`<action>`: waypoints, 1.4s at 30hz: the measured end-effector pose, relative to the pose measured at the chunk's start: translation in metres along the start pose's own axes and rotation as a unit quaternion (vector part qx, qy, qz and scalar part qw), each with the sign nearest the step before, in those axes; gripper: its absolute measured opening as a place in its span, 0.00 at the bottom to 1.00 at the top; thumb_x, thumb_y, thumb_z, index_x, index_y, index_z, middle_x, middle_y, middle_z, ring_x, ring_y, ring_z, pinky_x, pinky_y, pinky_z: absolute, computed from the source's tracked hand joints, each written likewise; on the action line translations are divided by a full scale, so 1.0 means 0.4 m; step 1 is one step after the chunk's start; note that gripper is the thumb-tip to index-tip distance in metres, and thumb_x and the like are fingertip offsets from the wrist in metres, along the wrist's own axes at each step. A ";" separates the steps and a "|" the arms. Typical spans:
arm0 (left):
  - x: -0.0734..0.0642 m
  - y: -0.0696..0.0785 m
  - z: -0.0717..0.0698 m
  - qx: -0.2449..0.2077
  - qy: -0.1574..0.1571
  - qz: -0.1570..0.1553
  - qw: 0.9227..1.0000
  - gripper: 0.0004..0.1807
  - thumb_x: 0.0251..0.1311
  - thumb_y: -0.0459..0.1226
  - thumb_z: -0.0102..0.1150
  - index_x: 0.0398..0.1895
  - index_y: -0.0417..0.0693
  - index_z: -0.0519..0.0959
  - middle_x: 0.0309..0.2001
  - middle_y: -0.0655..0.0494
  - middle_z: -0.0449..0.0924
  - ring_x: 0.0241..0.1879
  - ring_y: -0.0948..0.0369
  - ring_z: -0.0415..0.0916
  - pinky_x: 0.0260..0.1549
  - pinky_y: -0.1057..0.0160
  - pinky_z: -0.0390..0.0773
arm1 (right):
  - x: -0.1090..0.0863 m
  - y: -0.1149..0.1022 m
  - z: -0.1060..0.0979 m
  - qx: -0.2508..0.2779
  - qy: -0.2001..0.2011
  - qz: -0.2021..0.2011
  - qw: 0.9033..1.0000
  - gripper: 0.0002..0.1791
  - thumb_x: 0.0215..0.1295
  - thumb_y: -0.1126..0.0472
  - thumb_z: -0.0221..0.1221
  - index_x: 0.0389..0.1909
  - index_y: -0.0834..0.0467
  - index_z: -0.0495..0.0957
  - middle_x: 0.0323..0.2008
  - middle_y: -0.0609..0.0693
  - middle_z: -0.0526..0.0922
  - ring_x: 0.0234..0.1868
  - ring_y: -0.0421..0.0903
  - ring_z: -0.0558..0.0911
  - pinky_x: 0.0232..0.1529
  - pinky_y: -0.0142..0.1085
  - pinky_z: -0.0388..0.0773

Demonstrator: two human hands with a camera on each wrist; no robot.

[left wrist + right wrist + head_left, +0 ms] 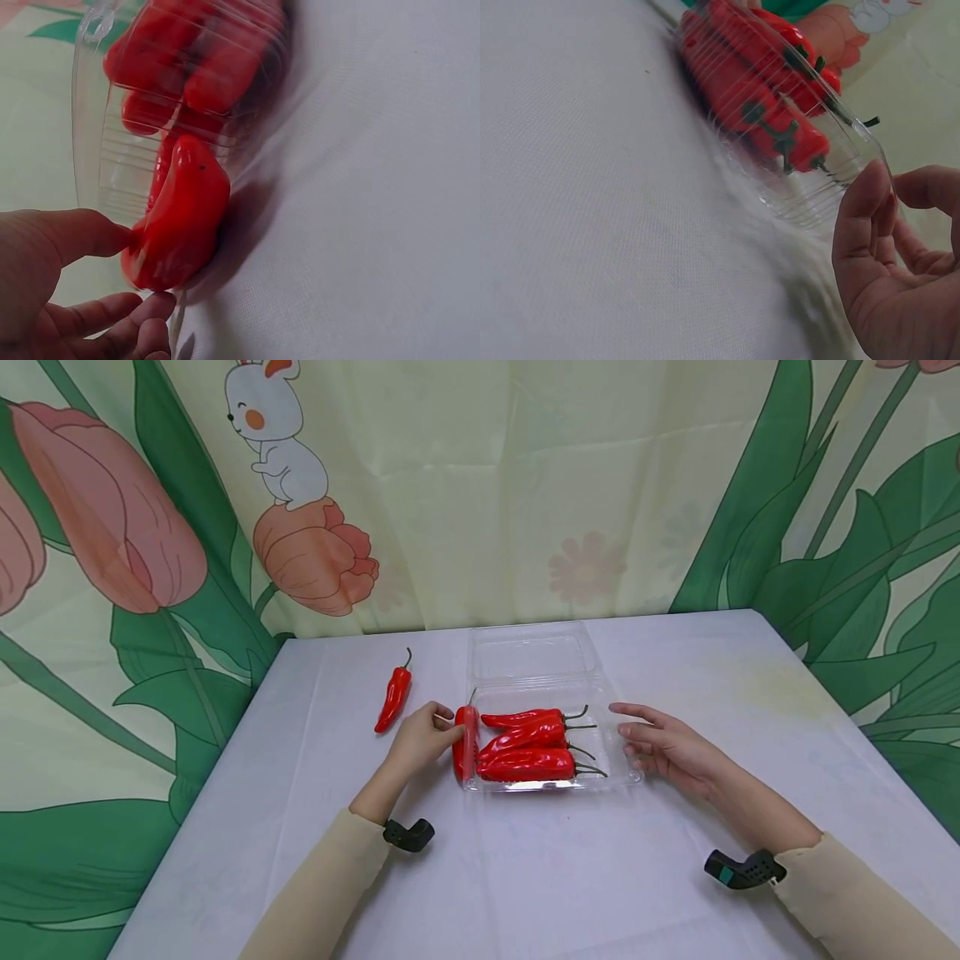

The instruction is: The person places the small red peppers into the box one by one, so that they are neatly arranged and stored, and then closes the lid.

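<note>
Several glossy red chili peppers with green stems lie inside a clear plastic box. Just outside the box's left wall is one more chili pepper, partly seen through the clear rim. My left hand pinches that pepper between thumb and fingertips. At the opposite end, my right hand lightly holds the box's rim, the thumb on one side and the index finger on the other. Another chili pepper lies alone on the table, left of the box and beyond my left hand.
The box's clear lid lies folded back toward the rear of the table. A white cloth covers the tabletop. Behind it hangs a curtain printed with tulips and a rabbit. Each wrist wears a black device.
</note>
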State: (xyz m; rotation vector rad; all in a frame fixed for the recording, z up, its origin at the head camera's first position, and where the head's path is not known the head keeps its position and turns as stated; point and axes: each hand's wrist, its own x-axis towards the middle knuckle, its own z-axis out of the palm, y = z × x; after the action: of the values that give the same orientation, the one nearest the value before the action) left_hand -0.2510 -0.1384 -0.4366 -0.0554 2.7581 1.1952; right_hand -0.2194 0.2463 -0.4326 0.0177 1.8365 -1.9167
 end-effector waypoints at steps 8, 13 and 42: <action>-0.002 -0.001 0.003 -0.012 -0.014 -0.002 1.000 0.25 0.63 0.46 0.69 0.58 0.41 0.79 0.48 0.46 0.84 0.41 0.54 0.81 0.38 0.61 0.86 | -0.001 0.002 -0.001 0.006 0.000 0.003 1.000 0.36 0.79 0.56 0.56 0.80 0.54 0.53 0.44 0.48 0.75 0.34 0.38 0.79 0.37 0.29 0.83; -0.004 -0.006 0.004 -0.030 -0.012 -0.009 0.999 0.27 0.62 0.46 0.71 0.60 0.41 0.79 0.49 0.45 0.84 0.43 0.53 0.81 0.41 0.60 0.87 | 0.000 0.002 0.000 -0.002 -0.003 0.003 1.000 0.36 0.78 0.55 0.56 0.81 0.54 0.52 0.44 0.48 0.75 0.34 0.38 0.79 0.37 0.28 0.82; 0.003 -0.022 -0.040 -0.070 0.037 -0.006 0.997 0.24 0.66 0.39 0.67 0.63 0.41 0.78 0.56 0.43 0.80 0.48 0.51 0.81 0.44 0.57 0.88 | -0.002 0.001 0.002 0.006 0.004 0.004 1.000 0.36 0.78 0.55 0.57 0.80 0.53 0.53 0.45 0.49 0.75 0.34 0.38 0.80 0.38 0.29 0.83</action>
State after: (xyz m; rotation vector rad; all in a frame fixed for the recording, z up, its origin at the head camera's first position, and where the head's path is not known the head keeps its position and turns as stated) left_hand -0.2532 -0.1558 -0.4323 -0.1309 2.7267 1.4089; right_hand -0.2183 0.2460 -0.4325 0.0363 1.8264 -1.9244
